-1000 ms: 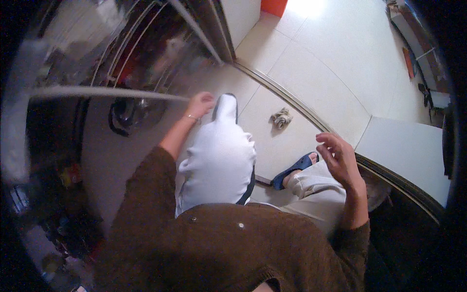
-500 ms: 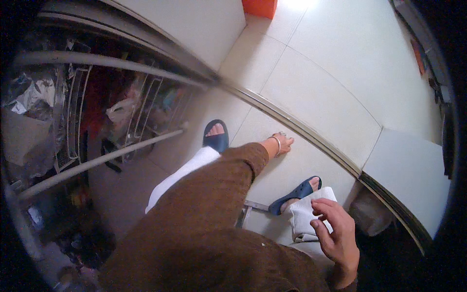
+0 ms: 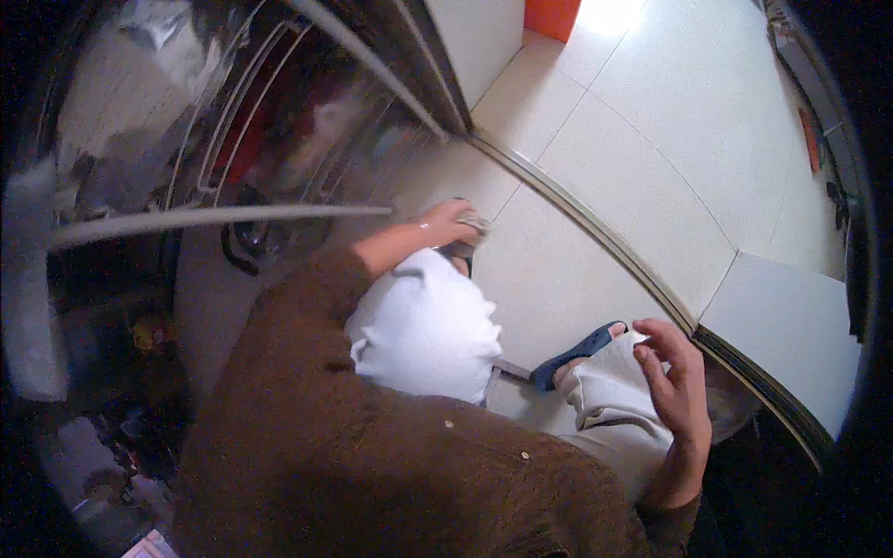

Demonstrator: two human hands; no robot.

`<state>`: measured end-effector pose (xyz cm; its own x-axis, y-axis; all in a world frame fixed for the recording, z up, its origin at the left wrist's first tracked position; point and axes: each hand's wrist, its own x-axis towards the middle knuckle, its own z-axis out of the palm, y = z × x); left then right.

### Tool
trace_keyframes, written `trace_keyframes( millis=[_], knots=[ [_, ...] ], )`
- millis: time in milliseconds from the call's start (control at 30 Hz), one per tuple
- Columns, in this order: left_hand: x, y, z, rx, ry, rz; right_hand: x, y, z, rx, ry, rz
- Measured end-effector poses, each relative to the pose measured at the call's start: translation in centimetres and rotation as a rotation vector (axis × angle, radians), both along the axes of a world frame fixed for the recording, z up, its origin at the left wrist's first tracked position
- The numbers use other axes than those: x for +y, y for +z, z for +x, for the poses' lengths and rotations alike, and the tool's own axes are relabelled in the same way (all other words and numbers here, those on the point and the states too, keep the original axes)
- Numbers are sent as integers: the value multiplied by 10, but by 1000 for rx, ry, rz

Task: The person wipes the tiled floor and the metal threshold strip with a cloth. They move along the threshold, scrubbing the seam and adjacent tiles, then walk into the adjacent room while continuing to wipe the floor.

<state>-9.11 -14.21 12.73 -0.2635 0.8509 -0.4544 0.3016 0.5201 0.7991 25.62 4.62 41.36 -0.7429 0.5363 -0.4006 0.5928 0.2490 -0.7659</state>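
Note:
My left hand (image 3: 451,223) is low by my left foot, its fingers closed around a small crumpled grey-beige bundle (image 3: 475,224) that looks like cloth. Below that hand, part of a dark slipper (image 3: 459,251) shows on the left foot; the rest is hidden. Over my right knee hovers or rests my right hand (image 3: 674,377), fingers loosely bent and apart, with nothing seen in it. It is nearest the white trouser leg (image 3: 605,381). A navy slipper (image 3: 567,361) on my right foot stands on the pale tiled floor (image 3: 530,279).
A metal sliding-door track (image 3: 595,244) crosses the floor diagonally. On the left stands a rack with a pale rail (image 3: 233,221) and bagged items (image 3: 130,84). An orange-red box-like object (image 3: 552,17) is at the far side, and a pale panel (image 3: 781,316) at the right.
My left hand has moved from the floor leftward and up, next to my left foot, with the bundle now visible. My left knee has come into view. My right hand has shifted slightly up and right.

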Motion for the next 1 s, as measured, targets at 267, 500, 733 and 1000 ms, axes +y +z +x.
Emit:
trace_keyframes(
  millis=[267,500,733,1000],
  knots=[
    [-250,-119,-45,-171,1059,-483,-4,-14,8,-219,-172,-81],
    [-213,-138,-82,38,843,-595,-10,-32,-4,-349,-116,-7],
    [-179,-123,-35,218,659,-628,-4,-32,-15,-424,-119,-61],
    [-130,-113,11,288,486,-628,-18,-36,-30,-348,-66,30]
  ],
)
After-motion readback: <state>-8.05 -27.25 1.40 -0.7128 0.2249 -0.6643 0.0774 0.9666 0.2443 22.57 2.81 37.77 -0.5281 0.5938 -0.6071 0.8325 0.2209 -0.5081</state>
